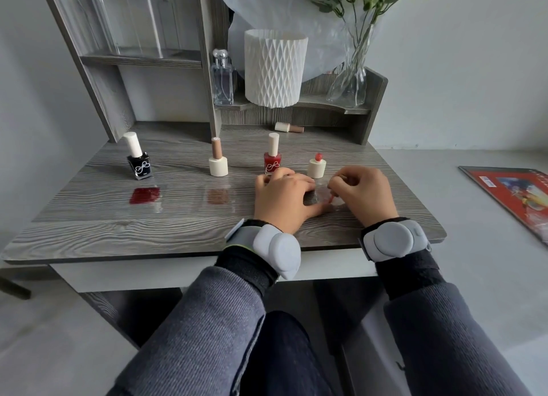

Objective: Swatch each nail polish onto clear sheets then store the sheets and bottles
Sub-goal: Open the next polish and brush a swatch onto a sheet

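Head view: right hand (363,195) pinches the brush (331,199) in a narrow grip, tip down on the clear sheet (319,196), flat on the desk (89,223) between both hands. The brush slants toward the left hand (281,201), which lies relaxed, thumb pinning the sheet. Open bottle (316,168) just behind. Red bottle (272,160) and black bottle (139,166) show a bow logo only; no readable text.

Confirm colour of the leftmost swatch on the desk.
Dark red swatch, just in front of the black bottle; head view shows it best.

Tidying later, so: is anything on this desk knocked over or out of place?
Yes: one small beige bottle lies on its side at the back of the desk, under the shelf; the others stand upright.
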`<state>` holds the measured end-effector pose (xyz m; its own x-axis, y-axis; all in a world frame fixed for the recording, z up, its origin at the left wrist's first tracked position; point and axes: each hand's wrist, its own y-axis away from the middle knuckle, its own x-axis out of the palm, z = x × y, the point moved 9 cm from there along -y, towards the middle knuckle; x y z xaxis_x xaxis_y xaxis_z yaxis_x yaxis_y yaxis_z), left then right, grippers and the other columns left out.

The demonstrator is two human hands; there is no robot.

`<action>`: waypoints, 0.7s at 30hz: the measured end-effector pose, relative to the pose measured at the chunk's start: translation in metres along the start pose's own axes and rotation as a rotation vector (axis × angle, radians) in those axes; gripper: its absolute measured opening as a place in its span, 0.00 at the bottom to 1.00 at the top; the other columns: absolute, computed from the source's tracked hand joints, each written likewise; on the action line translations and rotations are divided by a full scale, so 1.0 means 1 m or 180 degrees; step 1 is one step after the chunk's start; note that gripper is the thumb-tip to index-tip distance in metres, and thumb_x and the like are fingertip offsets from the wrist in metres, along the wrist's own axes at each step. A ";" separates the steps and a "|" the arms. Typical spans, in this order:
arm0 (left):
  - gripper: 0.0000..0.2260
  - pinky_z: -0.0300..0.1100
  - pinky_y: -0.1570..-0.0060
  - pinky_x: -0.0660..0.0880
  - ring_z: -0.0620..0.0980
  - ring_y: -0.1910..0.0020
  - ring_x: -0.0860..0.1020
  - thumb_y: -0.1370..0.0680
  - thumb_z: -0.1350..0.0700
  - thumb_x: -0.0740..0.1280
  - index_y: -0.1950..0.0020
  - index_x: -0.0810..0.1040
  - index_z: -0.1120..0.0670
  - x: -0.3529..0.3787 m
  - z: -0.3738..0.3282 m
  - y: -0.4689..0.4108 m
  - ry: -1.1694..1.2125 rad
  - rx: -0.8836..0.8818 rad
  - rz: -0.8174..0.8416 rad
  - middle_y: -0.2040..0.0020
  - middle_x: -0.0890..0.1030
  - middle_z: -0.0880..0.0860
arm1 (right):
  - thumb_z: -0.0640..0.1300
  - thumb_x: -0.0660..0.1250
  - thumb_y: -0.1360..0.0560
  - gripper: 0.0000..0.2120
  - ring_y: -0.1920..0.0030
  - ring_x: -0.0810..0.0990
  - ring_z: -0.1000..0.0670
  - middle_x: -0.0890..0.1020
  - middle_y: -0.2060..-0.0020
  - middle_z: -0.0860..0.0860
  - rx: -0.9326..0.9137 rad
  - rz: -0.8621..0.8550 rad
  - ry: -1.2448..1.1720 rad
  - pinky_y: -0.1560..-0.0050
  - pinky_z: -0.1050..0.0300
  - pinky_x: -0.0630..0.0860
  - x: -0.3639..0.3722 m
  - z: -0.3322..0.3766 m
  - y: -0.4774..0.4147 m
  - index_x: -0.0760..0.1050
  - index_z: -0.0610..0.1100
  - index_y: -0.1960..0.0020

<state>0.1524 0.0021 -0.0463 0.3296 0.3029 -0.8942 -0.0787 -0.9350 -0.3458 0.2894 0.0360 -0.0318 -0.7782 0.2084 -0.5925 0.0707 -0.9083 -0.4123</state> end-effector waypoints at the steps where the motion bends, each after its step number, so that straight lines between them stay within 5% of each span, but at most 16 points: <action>1: 0.26 0.49 0.44 0.57 0.44 0.34 0.64 0.29 0.31 0.62 0.38 0.77 0.43 0.000 0.000 0.000 -0.0004 -0.0003 0.0013 0.38 0.76 0.38 | 0.40 0.67 0.30 0.06 0.64 0.79 0.49 0.82 0.69 0.49 0.0003 -0.0102 -0.0071 0.61 0.55 0.74 -0.004 0.000 0.000 0.81 0.43 0.64; 5: 0.26 0.49 0.42 0.57 0.44 0.33 0.63 0.29 0.30 0.62 0.37 0.77 0.44 0.000 0.000 0.000 -0.0014 -0.0003 0.0031 0.37 0.75 0.37 | 0.41 0.67 0.27 0.07 0.65 0.78 0.50 0.83 0.67 0.48 -0.0039 -0.0492 -0.0235 0.60 0.54 0.73 -0.017 0.000 0.000 0.82 0.42 0.62; 12: 0.25 0.48 0.44 0.56 0.43 0.34 0.64 0.28 0.32 0.63 0.38 0.78 0.44 -0.002 -0.001 0.001 0.0006 0.0006 -0.0021 0.38 0.76 0.38 | 0.42 0.67 0.27 0.08 0.65 0.77 0.53 0.82 0.67 0.50 0.0038 -0.0174 0.0239 0.66 0.66 0.67 -0.005 -0.006 -0.002 0.82 0.43 0.61; 21: 0.26 0.48 0.43 0.56 0.43 0.34 0.64 0.29 0.31 0.63 0.38 0.77 0.44 0.000 0.000 0.000 0.0055 -0.0011 0.0025 0.37 0.75 0.38 | 0.41 0.66 0.29 0.08 0.66 0.76 0.49 0.81 0.69 0.46 0.0250 -0.0526 -0.0047 0.65 0.56 0.69 -0.019 -0.007 0.002 0.79 0.39 0.64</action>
<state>0.1521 0.0020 -0.0465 0.3450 0.2924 -0.8919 -0.0780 -0.9380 -0.3378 0.3091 0.0331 -0.0260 -0.7842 0.3523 -0.5107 -0.1074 -0.8878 -0.4476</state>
